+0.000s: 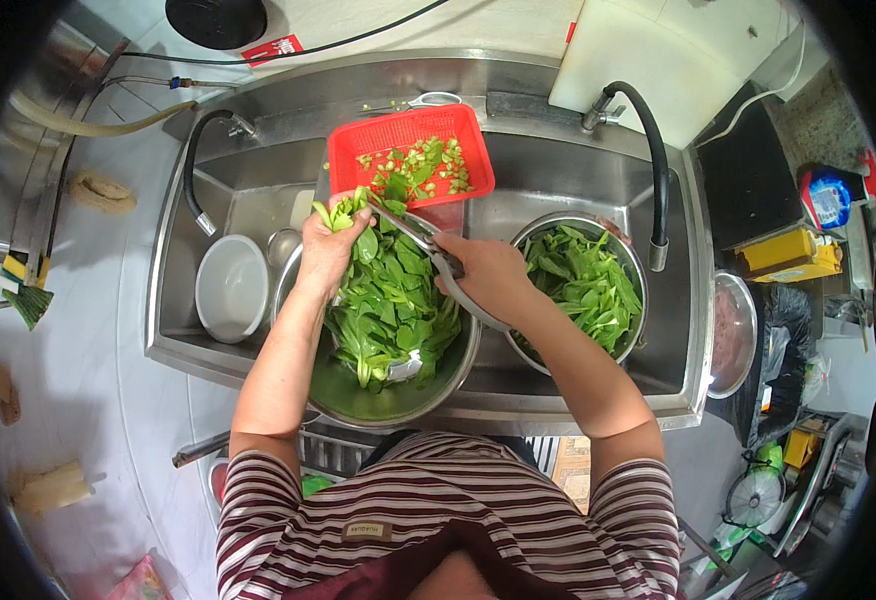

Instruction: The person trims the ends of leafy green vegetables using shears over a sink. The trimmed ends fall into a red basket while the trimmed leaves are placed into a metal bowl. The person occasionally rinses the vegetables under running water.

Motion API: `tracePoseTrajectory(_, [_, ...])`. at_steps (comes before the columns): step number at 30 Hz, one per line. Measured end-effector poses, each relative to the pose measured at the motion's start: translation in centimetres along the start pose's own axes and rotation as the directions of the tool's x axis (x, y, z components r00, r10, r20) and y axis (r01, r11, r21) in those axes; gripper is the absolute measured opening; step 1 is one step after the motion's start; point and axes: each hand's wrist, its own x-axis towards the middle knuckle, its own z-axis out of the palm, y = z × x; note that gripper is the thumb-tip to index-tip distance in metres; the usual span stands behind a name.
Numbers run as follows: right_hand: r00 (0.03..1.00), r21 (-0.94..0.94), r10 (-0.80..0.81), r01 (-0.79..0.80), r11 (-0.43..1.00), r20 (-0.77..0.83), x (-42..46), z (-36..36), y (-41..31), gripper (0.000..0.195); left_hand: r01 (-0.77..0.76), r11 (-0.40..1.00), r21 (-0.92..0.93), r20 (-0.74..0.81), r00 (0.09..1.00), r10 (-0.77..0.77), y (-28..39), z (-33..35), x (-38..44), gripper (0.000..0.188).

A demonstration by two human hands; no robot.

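My left hand [331, 238] grips a bunch of leafy greens [348, 214] by the stems, over the near edge of a red plastic basket [344, 169]. Grey-handled scissors [449, 281] are in my right hand [486, 270], their blades reaching to the stem ends beside my left thumb. Cut stem pieces [453, 161] and a few leaves lie in the basket. Below my hands, a large steel bowl [400, 409] holds a heap of loose greens [400, 300]. To the right, a second steel bowl [642, 300] is filled with more greens [588, 285].
A double steel sink [580, 409] surrounds the bowls. In its left basin sits a white plastic tub [231, 289]. Black-hosed taps stand left [194, 169] and right [659, 172]. A white cutting board [633, 67] leans behind, and another steel bowl [745, 330] is beyond the right rim.
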Motion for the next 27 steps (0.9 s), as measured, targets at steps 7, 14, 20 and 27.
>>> tracePoseTrajectory(7, [0.997, 0.034, 0.063, -0.064, 0.997, 0.045, 1.7, 0.0, 0.1, 0.046, 0.089, 0.993, -0.084, -0.080, 0.992, -0.095, 0.7, 0.4, 1.5, 0.028])
tracePoseTrajectory(14, [0.998, 0.083, 0.063, -0.062, 0.995, -0.009, 2.6, 0.8, 1.0, 0.040, 0.122, 0.990, -0.067, -0.058, 0.990, -0.126, -0.4, 0.3, 2.8, 0.022])
tracePoseTrajectory(20, [0.995, 0.138, 0.078, -0.086, 0.987, 0.061, 3.1, 0.8, 1.7, 0.055, 0.129, 0.973, -0.190, -0.051, 0.989, -0.141, -0.5, 0.2, 3.6, 0.019])
tracePoseTrajectory(27, [0.995, 0.104, 0.084, -0.089, 0.991, 0.054, 3.8, 0.4, 1.2, 0.048, 0.072, 0.996, 0.050, 0.004, 0.997, -0.072, -1.0, 1.0, 3.4, 0.019])
